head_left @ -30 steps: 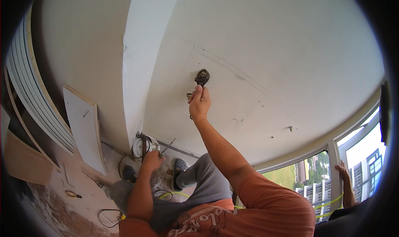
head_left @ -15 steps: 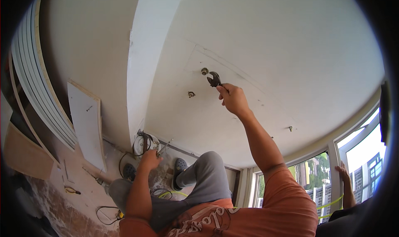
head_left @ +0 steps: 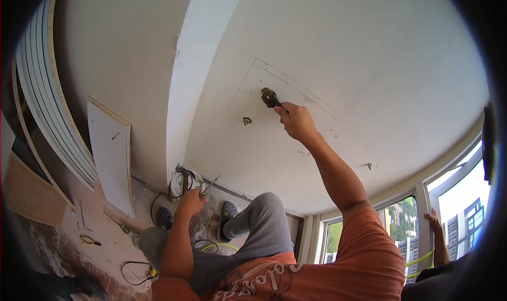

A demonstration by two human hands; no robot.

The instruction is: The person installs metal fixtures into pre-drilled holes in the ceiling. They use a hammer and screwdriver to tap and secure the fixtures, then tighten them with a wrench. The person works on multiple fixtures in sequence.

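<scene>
My right hand (head_left: 297, 122) is raised to the white wall, its fingers closed round the handle of a dark adjustable wrench (head_left: 270, 97). The wrench's jaws overlap the upper bolt fixed in the wall, which they mostly cover; whether they grip it I cannot tell. A second bolt (head_left: 246, 121) sticks out of the wall lower and to the left. Low down, near my knees, my left hand (head_left: 192, 201) is closed on a slim metal rod-shaped tool (head_left: 212, 184) whose kind I cannot make out.
Pencil lines mark the wall, with another bolt (head_left: 369, 166) farther right. A white board (head_left: 110, 158) leans at left beside stacked long panels (head_left: 46, 100). Pliers (head_left: 90, 241), a drill bit (head_left: 113, 219) and cables lie on the dusty floor. Another person's hand (head_left: 434, 223) touches the window frame.
The wrench in my right hand has moved slightly up and left, from beside the upper bolt to over it. My left hand stays low with its tool.
</scene>
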